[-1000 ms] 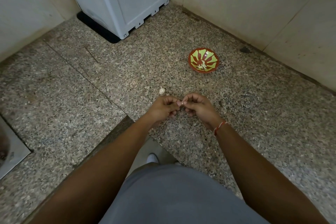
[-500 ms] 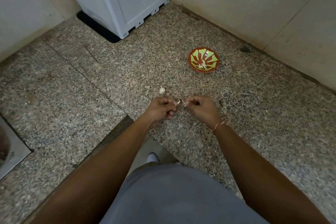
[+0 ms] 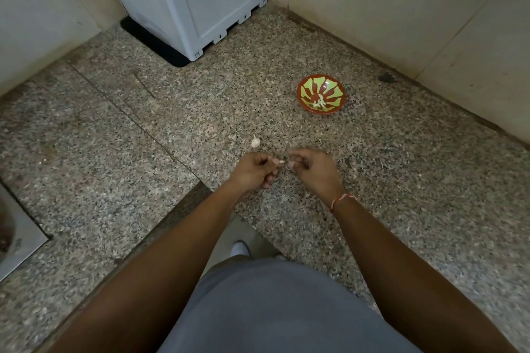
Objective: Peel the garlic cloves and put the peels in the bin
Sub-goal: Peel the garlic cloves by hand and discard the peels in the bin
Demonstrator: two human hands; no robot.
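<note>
Now both of my hands work a garlic clove above the speckled surface.

My left hand [image 3: 255, 167] pinches a small pale garlic clove [image 3: 281, 161] at its fingertips; my right hand [image 3: 311, 165], just apart at 3 o'clock of it, has fingers curled, and I cannot tell whether it holds a peel. A garlic bulb [image 3: 255, 141] lies on the surface [image 3: 143, 180] at 12 o'clock of my left hand. A red-and-green bowl [image 3: 321, 94] with pale bits inside sits at 1 o'clock.

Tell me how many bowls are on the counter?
1. The red and green bowl stands on the speckled counter, near the right wall, beyond the hands.
</note>
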